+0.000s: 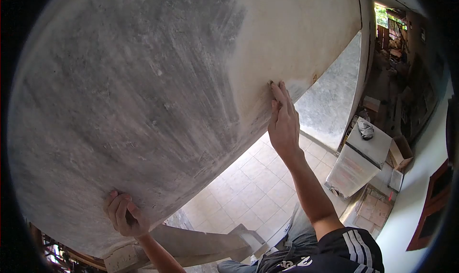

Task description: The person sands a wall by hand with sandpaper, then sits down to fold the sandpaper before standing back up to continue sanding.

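Note:
A large plastered wall surface [143, 91], streaked dark grey, fills the upper left and turns into a smooth beige area [282, 29] on the right. My right hand [285, 117] lies against the beige part near its lower edge, fingers stretched out; a small dark spot shows at one fingertip. Lower left, my left hand [125, 215] touches the grey part with curled fingers and the thumb bent in. Whether anything sits inside that curl is hidden.
Below the slanting edge lies a tiled floor [258, 170]. A grey-white panel [334, 91] stands beyond it. At right are a white box-like cabinet [358, 153] with a crumpled bag [366, 128] on top, and a cardboard box [400, 152]. A ledge [191, 244] runs below my left hand.

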Motion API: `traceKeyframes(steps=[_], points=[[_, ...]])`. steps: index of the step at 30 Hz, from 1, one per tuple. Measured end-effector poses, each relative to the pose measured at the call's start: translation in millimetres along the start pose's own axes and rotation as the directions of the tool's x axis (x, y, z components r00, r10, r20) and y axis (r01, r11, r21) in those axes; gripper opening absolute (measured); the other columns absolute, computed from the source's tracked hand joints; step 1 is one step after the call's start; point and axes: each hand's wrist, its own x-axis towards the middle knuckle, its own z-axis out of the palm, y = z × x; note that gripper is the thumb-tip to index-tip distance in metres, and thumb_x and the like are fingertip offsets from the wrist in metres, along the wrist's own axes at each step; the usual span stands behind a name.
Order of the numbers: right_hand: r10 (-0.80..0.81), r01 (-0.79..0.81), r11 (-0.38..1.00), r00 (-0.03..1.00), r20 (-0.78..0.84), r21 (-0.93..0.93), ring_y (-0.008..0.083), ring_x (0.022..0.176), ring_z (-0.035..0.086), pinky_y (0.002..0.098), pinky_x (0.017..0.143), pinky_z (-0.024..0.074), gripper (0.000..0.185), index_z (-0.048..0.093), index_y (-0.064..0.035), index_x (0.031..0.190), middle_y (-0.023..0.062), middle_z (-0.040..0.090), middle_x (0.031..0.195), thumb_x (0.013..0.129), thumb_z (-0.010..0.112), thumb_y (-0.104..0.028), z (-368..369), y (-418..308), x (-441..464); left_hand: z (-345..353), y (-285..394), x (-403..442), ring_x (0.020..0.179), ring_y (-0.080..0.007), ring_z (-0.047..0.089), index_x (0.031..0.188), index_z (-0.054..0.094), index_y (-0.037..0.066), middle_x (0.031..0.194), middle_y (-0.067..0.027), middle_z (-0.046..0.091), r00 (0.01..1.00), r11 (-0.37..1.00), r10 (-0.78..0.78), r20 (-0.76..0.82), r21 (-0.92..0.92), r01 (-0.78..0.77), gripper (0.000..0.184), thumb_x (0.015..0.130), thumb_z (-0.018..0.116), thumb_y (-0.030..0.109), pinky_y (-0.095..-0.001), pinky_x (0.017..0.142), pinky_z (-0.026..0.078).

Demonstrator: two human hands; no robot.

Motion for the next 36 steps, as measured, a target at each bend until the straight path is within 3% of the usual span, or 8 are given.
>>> traceKeyframes(steps=[3,12,17,20,24,31,32,36], points=[[-0.063,0.056,0.896,0.998,-0.002,-0.44,0.0403,0.139,0.03,0.0534,0.108,0.0333,0.051,0.034,0.0006,0.144,0.0233,0.026,0.152,0.093,0.043,0.001,-1,-13,-3,0,2,1,0.102,-0.0299,0.06,0.09,0.064,0.002,0.092,-0.0089,0.065,1.0,1.0,-0.013,0.005,0.004,0.012,0.017,0.093,0.053,0.015,-0.0451,0.089,0.048],[-0.183,0.182,0.957,0.983,0.019,-0.226,0.041,0.136,0.035,0.0546,0.105,0.0328,0.056,0.038,0.0097,0.137,0.0264,0.031,0.148,0.082,0.05,0.005,13,-31,-21,0,1,-1,0.101,-0.0306,0.06,0.089,0.065,0.002,0.092,-0.0089,0.065,1.0,1.0,-0.02,0.001,0.009,0.02,0.019,0.094,0.054,0.017,-0.0463,0.089,0.049],[-0.189,0.186,0.866,0.981,0.04,-0.464,0.0382,0.133,0.039,0.0503,0.104,0.0355,0.056,0.037,0.0104,0.137,0.0278,0.034,0.146,0.083,0.049,0.0,-3,-26,4,-2,1,-2,0.1,-0.0303,0.06,0.089,0.065,0.002,0.092,-0.0093,0.065,0.999,0.999,-0.025,0.024,0.021,0.025,0.019,0.093,0.053,0.017,-0.0461,0.088,0.049],[-0.09,0.098,0.963,0.995,0.043,-0.25,0.0446,0.14,0.024,0.0537,0.112,0.0248,0.057,0.026,0.0127,0.142,0.0322,0.024,0.149,0.087,0.038,0.007,6,-33,5,0,4,3,0.099,-0.0303,0.06,0.088,0.064,0.002,0.092,-0.0094,0.065,0.999,0.999,-0.04,0.01,0.013,0.039,0.018,0.093,0.053,0.015,-0.046,0.088,0.049],[-0.256,0.277,0.897,0.961,0.107,-0.345,0.0507,0.132,0.035,0.0559,0.105,0.0322,0.062,0.024,0.0146,0.141,0.0355,0.022,0.148,0.084,0.047,0.005,15,-36,-33,2,2,-1,0.1,-0.0306,0.06,0.088,0.064,0.002,0.091,-0.0094,0.065,1.0,0.999,-0.02,-0.003,0.031,0.021,0.017,0.092,0.052,0.014,-0.0457,0.088,0.049],[-0.136,0.146,0.787,0.989,0.062,-0.599,0.0404,0.116,0.054,0.0482,0.097,0.0422,0.06,0.039,0.0105,0.136,0.029,0.034,0.145,0.083,0.056,-0.013,7,-54,-10,2,5,0,0.101,-0.0304,0.06,0.09,0.064,0.002,0.091,-0.0088,0.066,0.999,0.999,-0.049,0.011,-0.02,0.05,0.016,0.093,0.053,0.014,-0.0441,0.088,0.048],[-0.129,0.186,0.884,0.979,0.157,-0.428,0.0521,0.127,0.04,0.0562,0.102,0.0351,0.062,0.023,0.0175,0.139,0.038,0.021,0.146,0.085,0.048,0.002,12,-58,-28,2,6,0,0.1,-0.0303,0.06,0.09,0.064,0.002,0.091,-0.0086,0.066,0.999,0.999,-0.049,0.006,-0.006,0.049,0.016,0.093,0.053,0.014,-0.0439,0.088,0.047],[-0.136,0.189,0.925,0.975,0.178,-0.329,0.0541,0.129,0.035,0.0567,0.104,0.0339,0.065,0.018,0.0139,0.143,0.0385,0.018,0.147,0.085,0.045,0.006,2,-43,-19,5,3,1,0.1,-0.0295,0.06,0.09,0.064,0.003,0.09,-0.0079,0.066,0.999,0.999,-0.029,-0.014,-0.019,0.029,0.015,0.093,0.054,0.014,-0.0432,0.088,0.047]])
